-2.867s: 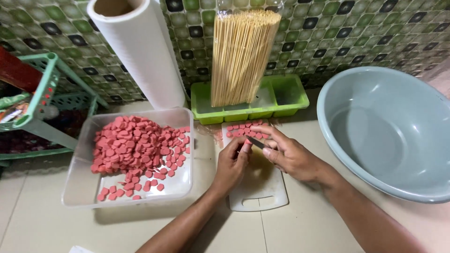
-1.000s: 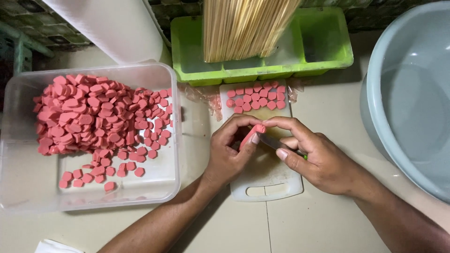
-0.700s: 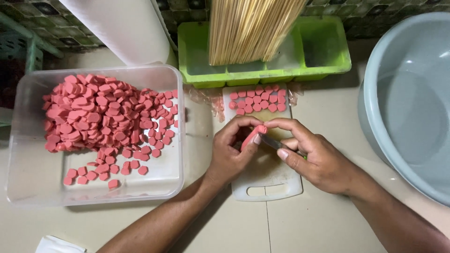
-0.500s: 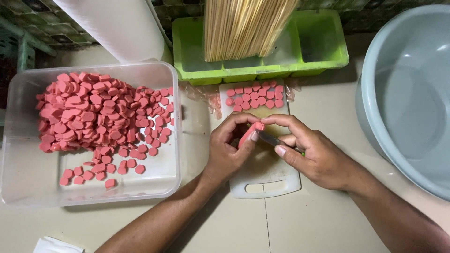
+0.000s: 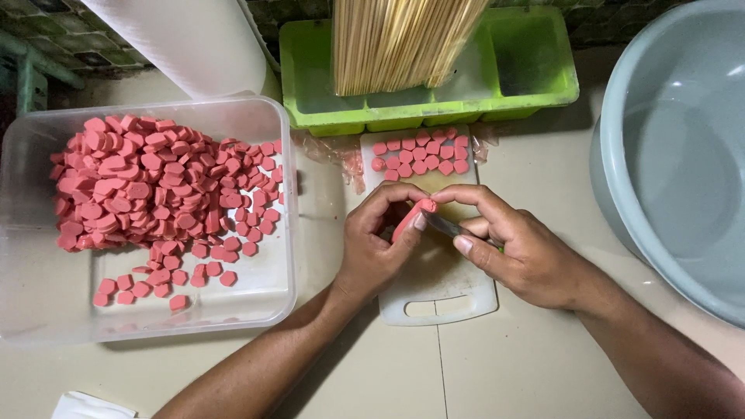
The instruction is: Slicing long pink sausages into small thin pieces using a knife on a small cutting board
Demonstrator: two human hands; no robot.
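Observation:
My left hand (image 5: 378,248) grips a pink sausage (image 5: 411,219) over a small white cutting board (image 5: 439,293). In my right hand (image 5: 516,248) is a small knife (image 5: 448,227), its blade laid against the sausage and my fingertips touching the sausage's end. Several cut pink slices (image 5: 420,154) lie in rows at the far end of the board. To the left stands a clear plastic container (image 5: 268,283) holding a heap of the same pink slices (image 5: 147,194).
A green tray (image 5: 535,74) with a bundle of bamboo skewers (image 5: 400,43) stands behind the board. A large grey basin (image 5: 671,147) fills the right side. A white roll (image 5: 190,39) leans at the back left. Crumpled clear wrapping (image 5: 334,151) lies beside the board.
The view has drawn closer since the first frame. Both hands stay over the board with the sausage and knife, shifting only slightly.

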